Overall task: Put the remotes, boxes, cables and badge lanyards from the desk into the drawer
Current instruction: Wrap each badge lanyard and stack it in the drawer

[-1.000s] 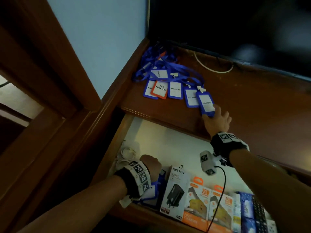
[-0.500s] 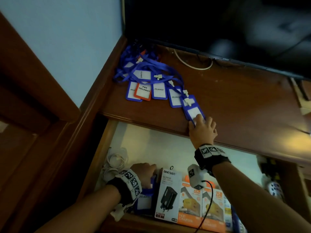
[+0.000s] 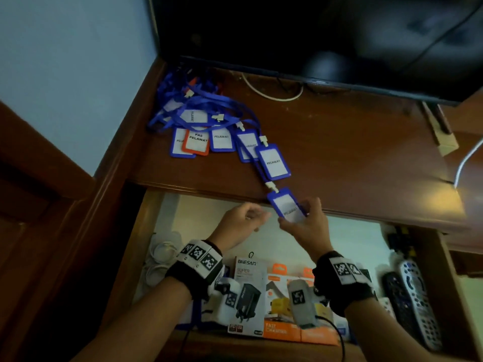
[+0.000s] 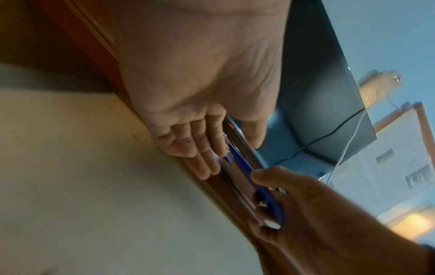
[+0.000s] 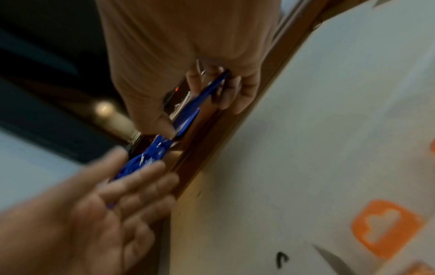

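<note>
A blue badge holder (image 3: 285, 206) hangs over the front edge of the wooden desk (image 3: 352, 165), its lanyard strap trailing back to the pile of badge lanyards (image 3: 209, 126) at the desk's back left. My right hand (image 3: 300, 216) pinches this badge holder (image 5: 207, 91) between thumb and fingers. Just left of it hovers my left hand (image 3: 257, 218), its fingers (image 4: 202, 148) relaxed and holding nothing. Both hands are above the open drawer (image 3: 209, 218).
In the drawer lie a black-and-white charger box (image 3: 248, 293), orange boxes (image 3: 282, 330), remotes (image 3: 415, 296) at the right and coiled white cables (image 3: 162, 254) at the left. A dark TV (image 3: 313, 35) overhangs the desk's back. A white cable (image 3: 271, 96) runs under it.
My right hand has pulled the blue badge holder from the desk top over its front edge. My left hand has risen from the drawer's front left to beside the badge.
</note>
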A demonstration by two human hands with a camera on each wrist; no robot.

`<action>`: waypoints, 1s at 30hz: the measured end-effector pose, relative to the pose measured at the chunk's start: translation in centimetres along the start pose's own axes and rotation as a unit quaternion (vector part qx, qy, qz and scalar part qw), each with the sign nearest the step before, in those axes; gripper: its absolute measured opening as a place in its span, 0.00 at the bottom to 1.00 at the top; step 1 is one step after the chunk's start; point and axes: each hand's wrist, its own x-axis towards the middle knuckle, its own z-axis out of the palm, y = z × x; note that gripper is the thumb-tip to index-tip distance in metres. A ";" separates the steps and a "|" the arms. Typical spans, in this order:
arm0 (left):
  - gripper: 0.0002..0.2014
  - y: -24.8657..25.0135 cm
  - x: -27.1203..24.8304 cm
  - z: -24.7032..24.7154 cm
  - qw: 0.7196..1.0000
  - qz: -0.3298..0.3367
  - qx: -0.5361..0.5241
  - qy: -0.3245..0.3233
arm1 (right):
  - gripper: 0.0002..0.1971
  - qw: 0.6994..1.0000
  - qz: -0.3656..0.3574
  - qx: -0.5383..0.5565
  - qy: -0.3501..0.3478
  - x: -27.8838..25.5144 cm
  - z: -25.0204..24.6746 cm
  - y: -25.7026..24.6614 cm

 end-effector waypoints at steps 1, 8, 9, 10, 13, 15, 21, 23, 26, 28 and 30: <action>0.14 1.0 0.0 0.7 0.997 -0.018 -0.072 -0.010 | 0.29 1.000 -0.014 0.013 -0.021 -0.5 -0.4 0.0; 0.11 4.7 2.2 1.8 0.901 -0.060 -0.429 -0.019 | 0.36 0.982 -0.012 0.033 -0.187 -2.4 -4.7 2.2; 0.09 5.0 2.5 1.4 0.881 -0.061 -0.469 -0.003 | 0.34 0.982 0.002 0.032 -0.188 -2.5 -5.4 2.8; 0.08 5.2 3.0 0.8 0.866 -0.061 -0.497 0.014 | 0.33 0.981 0.024 0.042 -0.187 -2.4 -6.3 3.6; 0.10 5.3 4.1 -1.5 0.842 -0.048 -0.533 0.073 | 0.31 0.977 0.113 0.136 -0.123 -2.2 -8.9 5.6; 0.11 5.5 4.6 -2.9 0.833 -0.037 -0.543 0.101 | 0.31 0.974 0.152 0.163 -0.034 -2.2 -10.5 6.9; 0.14 5.3 4.5 -3.2 0.860 -0.038 -0.494 0.121 | 0.35 0.931 0.246 0.251 0.095 -3.7 -12.8 10.2; 0.16 5.3 4.2 -2.4 0.874 -0.046 -0.467 0.126 | 0.35 0.913 0.269 0.283 0.121 -4.2 -13.4 11.3; 0.19 5.2 3.7 -1.4 0.923 -0.052 -0.362 0.121 | 0.33 0.897 0.278 0.313 0.139 -4.6 -14.1 12.2; 0.20 5.7 2.8 0.0 0.960 -0.048 -0.256 0.104 | 0.29 0.895 0.275 0.326 0.130 -4.5 -14.4 12.2; 0.21 6.2 1.8 2.1 0.972 -0.043 -0.210 0.094 | 0.21 0.889 0.274 0.346 0.121 -4.4 -14.7 11.7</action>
